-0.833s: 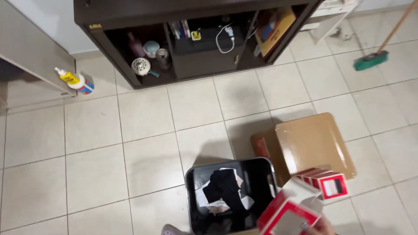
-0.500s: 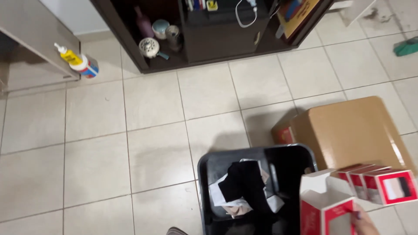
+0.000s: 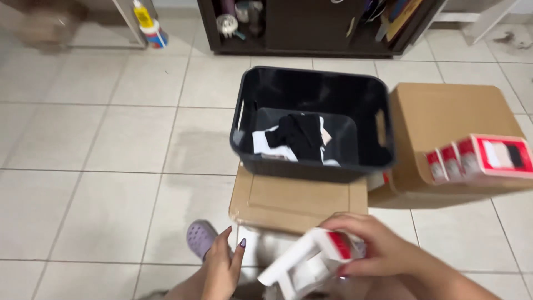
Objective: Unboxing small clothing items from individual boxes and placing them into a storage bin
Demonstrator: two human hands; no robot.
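**Tiled floor, a black bin and a blurred carton in hand**

Pale square floor tiles (image 3: 111,139) fill the room, with a dark cabinet (image 3: 311,33) along the far wall, its top cut off by the frame. Beside it stands a yellow-capped bottle (image 3: 149,25), motion-blurred. A black plastic bin (image 3: 383,128) sits on a flat cardboard box (image 3: 288,200); dark and white cloth lies inside it, too crumpled to identify. To the right, a second cardboard box (image 3: 449,116) carries a row of red-and-white cartons (image 3: 480,158), the last one running to the frame edge.

At the bottom, the right hand (image 3: 383,250) closes around a white-and-red carton (image 3: 311,261), which is smeared by motion so its flaps are hard to read. The left hand (image 3: 222,269) is open, fingers straight, just left of that carton and not touching it. A lilac clog (image 3: 200,239) peeks out behind the left hand, partly hidden.
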